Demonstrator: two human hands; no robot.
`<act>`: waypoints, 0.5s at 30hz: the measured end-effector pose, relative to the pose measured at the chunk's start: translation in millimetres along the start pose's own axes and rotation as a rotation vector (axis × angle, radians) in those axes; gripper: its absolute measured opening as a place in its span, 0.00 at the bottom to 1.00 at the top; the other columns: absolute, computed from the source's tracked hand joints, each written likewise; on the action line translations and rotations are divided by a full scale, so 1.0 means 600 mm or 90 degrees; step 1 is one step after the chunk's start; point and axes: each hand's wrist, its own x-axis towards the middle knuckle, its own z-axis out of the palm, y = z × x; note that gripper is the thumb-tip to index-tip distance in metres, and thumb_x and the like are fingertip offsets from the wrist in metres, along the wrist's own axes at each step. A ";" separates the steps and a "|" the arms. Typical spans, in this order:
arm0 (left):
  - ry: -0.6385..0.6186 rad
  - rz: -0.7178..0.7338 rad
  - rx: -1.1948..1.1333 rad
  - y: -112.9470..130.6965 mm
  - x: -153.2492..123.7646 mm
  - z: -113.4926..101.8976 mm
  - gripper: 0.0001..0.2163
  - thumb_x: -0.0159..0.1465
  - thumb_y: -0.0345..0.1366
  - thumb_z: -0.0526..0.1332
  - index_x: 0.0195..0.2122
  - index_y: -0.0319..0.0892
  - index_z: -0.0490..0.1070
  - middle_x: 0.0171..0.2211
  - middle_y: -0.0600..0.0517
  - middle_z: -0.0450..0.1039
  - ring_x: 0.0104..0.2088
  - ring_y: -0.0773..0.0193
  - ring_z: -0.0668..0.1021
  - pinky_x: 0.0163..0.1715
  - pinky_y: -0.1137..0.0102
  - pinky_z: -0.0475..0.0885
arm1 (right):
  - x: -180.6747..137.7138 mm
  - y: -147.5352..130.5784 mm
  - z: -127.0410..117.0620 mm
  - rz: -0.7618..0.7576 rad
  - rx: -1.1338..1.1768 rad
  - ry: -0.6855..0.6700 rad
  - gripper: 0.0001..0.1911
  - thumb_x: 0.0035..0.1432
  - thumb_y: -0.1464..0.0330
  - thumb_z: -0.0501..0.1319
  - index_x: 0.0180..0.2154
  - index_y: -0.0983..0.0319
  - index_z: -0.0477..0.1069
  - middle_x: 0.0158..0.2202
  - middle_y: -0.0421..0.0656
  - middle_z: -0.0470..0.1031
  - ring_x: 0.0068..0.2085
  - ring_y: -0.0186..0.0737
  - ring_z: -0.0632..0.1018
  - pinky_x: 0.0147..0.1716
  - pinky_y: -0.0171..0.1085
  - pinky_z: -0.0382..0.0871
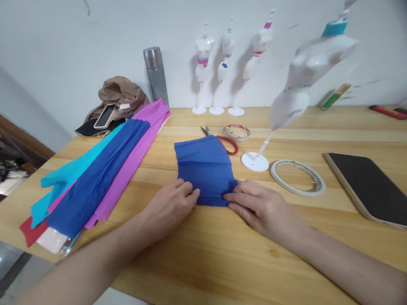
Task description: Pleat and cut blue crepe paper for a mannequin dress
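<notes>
A small piece of dark blue crepe paper (204, 166) lies flat on the wooden table (205, 256) in front of me. My left hand (170, 205) pinches its near left corner, fingers closed on the edge. My right hand (260, 207) pinches the near right corner the same way. Both hands rest on the table at the paper's near edge.
A stack of crepe paper sheets (95, 181) in cyan, blue, magenta and red lies at left. Red-handled scissors (224, 141), a tape roll (236, 131), a white ring (297, 176), a tablet (378, 189), several white mannequin stands (304, 77), a flask (156, 76) and a bag with phone (114, 105) surround.
</notes>
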 end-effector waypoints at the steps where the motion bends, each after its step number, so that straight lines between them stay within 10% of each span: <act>1: -0.014 -0.004 0.012 0.001 -0.005 -0.005 0.10 0.67 0.26 0.50 0.42 0.37 0.71 0.35 0.47 0.70 0.35 0.60 0.71 0.37 0.67 0.67 | -0.001 0.001 0.000 0.001 0.003 0.001 0.09 0.63 0.72 0.56 0.39 0.63 0.76 0.33 0.47 0.75 0.35 0.42 0.76 0.33 0.40 0.73; 15: 0.016 -0.208 -0.340 -0.018 -0.016 -0.001 0.09 0.64 0.32 0.58 0.38 0.42 0.78 0.37 0.50 0.77 0.38 0.63 0.77 0.40 0.70 0.70 | 0.006 0.001 -0.011 0.133 0.110 -0.067 0.08 0.61 0.72 0.53 0.30 0.60 0.68 0.28 0.42 0.71 0.31 0.40 0.73 0.31 0.38 0.67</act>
